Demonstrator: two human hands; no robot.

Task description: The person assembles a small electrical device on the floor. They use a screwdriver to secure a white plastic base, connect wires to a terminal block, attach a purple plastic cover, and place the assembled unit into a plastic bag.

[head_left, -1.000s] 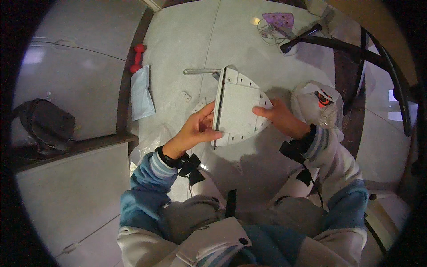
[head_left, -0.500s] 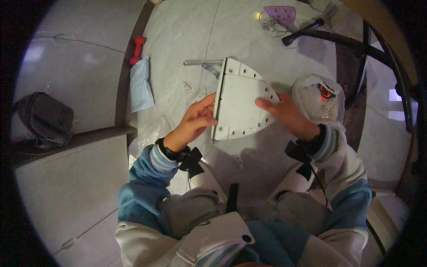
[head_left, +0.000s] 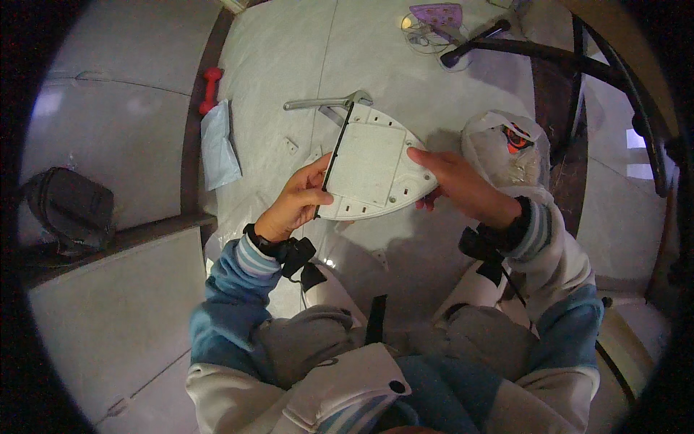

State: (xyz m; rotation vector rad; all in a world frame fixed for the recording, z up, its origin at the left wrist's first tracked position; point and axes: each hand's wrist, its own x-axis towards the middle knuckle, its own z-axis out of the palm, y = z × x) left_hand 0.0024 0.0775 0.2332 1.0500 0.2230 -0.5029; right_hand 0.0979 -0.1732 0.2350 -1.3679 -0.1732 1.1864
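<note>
I am in what looks like a home, over a floor (head_left: 271,50) of large pale tiles with a dark border (head_left: 190,155). A small red dumbbell (head_left: 210,90) lies by that edge, a soft dark bag (head_left: 76,210) sits farther left, and a purple patterned item (head_left: 439,15) lies near black furniture legs (head_left: 549,53). Which room, I cannot tell.

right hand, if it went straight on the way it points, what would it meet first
The white panel, most likely: the right hand holds its curved side, thumb on top, so it lies directly ahead; depth past it is unclear.
</note>
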